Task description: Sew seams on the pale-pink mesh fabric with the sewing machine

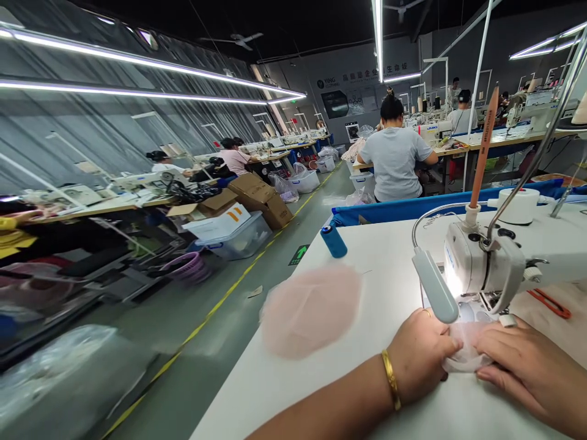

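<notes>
A small piece of sheer pale pink fabric (466, 347) lies under the head of a white sewing machine (479, 256), lit by a lamp (433, 287). My left hand (418, 349), with a gold bracelet at the wrist, is closed at the fabric's left edge, thumb pressed on it. On the right side my right hand (527, 363) pinches the same fabric between thumb and fingers. The lamp and machine partly hide the needle area. Left of my hands, a bigger heap of sheer pink fabric (314, 310) rests on the white table (362, 373).
A blue thread cone (334, 241) stands at the table's far left corner. Orange-handled snips (550, 304) lie right of the machine; a pencil (485, 146) sticks up from its top. Beyond, a person in grey (395, 160) sits sewing. Boxes (261, 198) stand beside the aisle.
</notes>
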A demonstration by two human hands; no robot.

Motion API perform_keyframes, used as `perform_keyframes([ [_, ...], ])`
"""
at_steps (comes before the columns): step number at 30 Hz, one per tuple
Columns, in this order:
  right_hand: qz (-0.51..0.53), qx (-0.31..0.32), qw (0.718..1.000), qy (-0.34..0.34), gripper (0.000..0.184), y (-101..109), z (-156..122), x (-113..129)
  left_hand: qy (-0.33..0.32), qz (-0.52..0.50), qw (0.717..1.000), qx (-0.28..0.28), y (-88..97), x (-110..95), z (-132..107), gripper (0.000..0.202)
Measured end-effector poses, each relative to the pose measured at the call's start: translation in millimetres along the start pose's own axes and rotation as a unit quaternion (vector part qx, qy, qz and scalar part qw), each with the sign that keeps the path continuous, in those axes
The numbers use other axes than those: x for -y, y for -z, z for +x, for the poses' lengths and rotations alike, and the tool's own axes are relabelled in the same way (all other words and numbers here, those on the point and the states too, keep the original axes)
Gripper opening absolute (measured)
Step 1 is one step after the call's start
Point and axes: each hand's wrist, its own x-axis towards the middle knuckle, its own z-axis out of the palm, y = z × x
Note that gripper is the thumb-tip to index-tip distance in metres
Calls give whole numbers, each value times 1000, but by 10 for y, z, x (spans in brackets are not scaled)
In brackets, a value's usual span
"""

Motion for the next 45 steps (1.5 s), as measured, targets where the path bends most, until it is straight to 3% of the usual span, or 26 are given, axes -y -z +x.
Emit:
perform_keyframes([
  [3, 3, 53, 999, 4, 22, -27, -10, -30, 6, 7, 1000, -17, 19, 22, 49, 8],
  [7, 11, 59, 998, -12, 19, -88, 11, -51, 23, 9, 999, -47, 38, 25, 99, 18],
  [12, 12, 7, 1000, -2, 32, -204, 61, -63, 34, -37, 998, -21, 28, 23, 127, 8],
  [18, 7, -80, 993, -89, 38, -213, 122, -39, 59, -118, 991, -38, 41, 66, 178, 20],
  [24, 52, -50, 988, -138, 41, -205, 138, -23, 66, -154, 986, -22, 48, 127, 207, 23],
  [26, 57, -17, 992, -113, 40, -173, 118, -17, 51, -141, 988, -33, 52, 108, 176, 18],
  [31, 31, 75, 996, 33, 25, -38, 52, 40, -36, -75, 996, -22, 82, -28, 8, 15],
  [35, -7, 71, 996, 54, 25, -2, 28, 70, -83, -63, 994, -18, 73, -80, -90, 17],
  [45, -80, 13, 996, 48, 26, -115, 54, -36, -47, -10, 999, 15, 22, 30, -22, 9],
])
